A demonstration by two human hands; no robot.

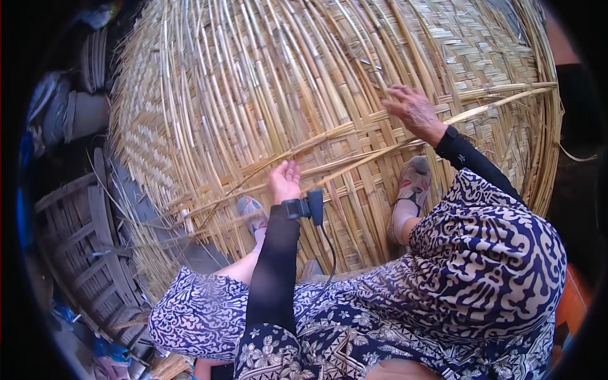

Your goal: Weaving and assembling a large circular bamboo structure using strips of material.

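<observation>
A large mat point(354, 149) woven from pale split-bamboo or cane strips lies under both hands. Over its lower middle, my left hand point(285, 182) has its palm partly turned up and its fingers loosely stretched. A long loose strip point(373, 156) runs slantwise from the right edge to beside this palm; whether the thumb touches it is hidden. Farther up and to the right, my right hand point(411, 109) is spread over the weave, fingers slightly bent and apart. Just beyond its fingertips lies a small shiny rod-like piece point(372, 64).
My feet in patterned socks, the right foot point(415, 174) and left foot point(252, 211), are on or beside the mat. Loose strip ends point(149, 237) stick out at its left. A slatted wooden frame point(95, 228) and a grey bucket-like container point(85, 117) stand on the left.
</observation>
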